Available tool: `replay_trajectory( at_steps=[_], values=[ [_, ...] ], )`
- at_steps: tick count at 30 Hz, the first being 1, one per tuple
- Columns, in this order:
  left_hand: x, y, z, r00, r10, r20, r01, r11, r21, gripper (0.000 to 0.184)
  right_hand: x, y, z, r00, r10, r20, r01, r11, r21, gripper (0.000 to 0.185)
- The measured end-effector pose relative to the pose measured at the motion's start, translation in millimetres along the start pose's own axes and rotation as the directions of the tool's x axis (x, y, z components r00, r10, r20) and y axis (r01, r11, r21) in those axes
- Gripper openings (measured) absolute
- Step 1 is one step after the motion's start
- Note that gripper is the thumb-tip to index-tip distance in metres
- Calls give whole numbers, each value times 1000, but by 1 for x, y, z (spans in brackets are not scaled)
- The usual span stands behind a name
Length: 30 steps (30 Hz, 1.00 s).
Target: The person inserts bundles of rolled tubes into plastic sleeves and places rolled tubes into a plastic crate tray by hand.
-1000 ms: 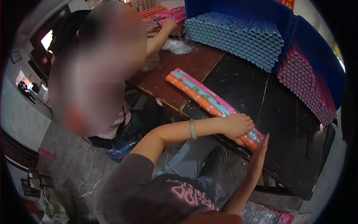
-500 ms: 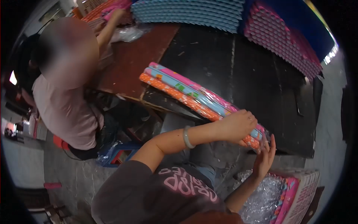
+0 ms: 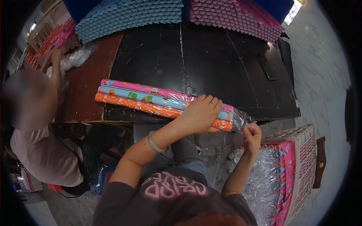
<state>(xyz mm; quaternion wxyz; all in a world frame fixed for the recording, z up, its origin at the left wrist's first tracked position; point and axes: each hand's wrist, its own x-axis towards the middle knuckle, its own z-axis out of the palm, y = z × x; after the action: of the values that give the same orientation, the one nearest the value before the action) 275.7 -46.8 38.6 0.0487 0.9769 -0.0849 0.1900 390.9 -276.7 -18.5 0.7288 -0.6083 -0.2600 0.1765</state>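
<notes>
Three wrapping paper rolls, a pink roll (image 3: 151,89), a light blue roll (image 3: 154,100) and an orange roll (image 3: 143,107), lie side by side in a clear plastic sleeve (image 3: 239,117) along the table's front edge. My left hand (image 3: 202,113), with a bangle on its wrist, lies across the bundle near its right end, fingers curled over it. Just past that end, my right hand (image 3: 251,136) pinches the loose end of the sleeve, which sticks out beyond the rolls.
Stacks of blue rolls (image 3: 132,17) and pink rolls (image 3: 233,19) stand along the back of the black table (image 3: 211,56). A basket (image 3: 305,165) holding plastic-wrapped rolls is at lower right. On the left, a co-worker (image 3: 41,154) reaches toward pink and orange rolls.
My view has turned, and the bundle now lies closer to level across it. My right hand has gone from spread fingers at the bundle's end to pinching the sleeve, drawn outward.
</notes>
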Motion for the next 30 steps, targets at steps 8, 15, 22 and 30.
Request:
replay_trajectory(
  at_steps=[8,15,22,30],
  values=[
    [-1,-1,2,999,6,-45,-7,1000,-19,79,24,7,-57,988,142,-61,-37,603,797,18],
    [-4,1,3,998,-22,-52,22,1000,-8,78,29,-19,-45,880,408,243,-295,871,-393,19],
    [-10,2,-8,972,-2,-234,26,995,99,87,34,4,-21,948,125,292,-12,932,-362,19],
    [-154,-57,-65,856,-288,-428,380,914,146,38,22,20,-19,954,117,275,-14,937,-348,14]
  ],
)
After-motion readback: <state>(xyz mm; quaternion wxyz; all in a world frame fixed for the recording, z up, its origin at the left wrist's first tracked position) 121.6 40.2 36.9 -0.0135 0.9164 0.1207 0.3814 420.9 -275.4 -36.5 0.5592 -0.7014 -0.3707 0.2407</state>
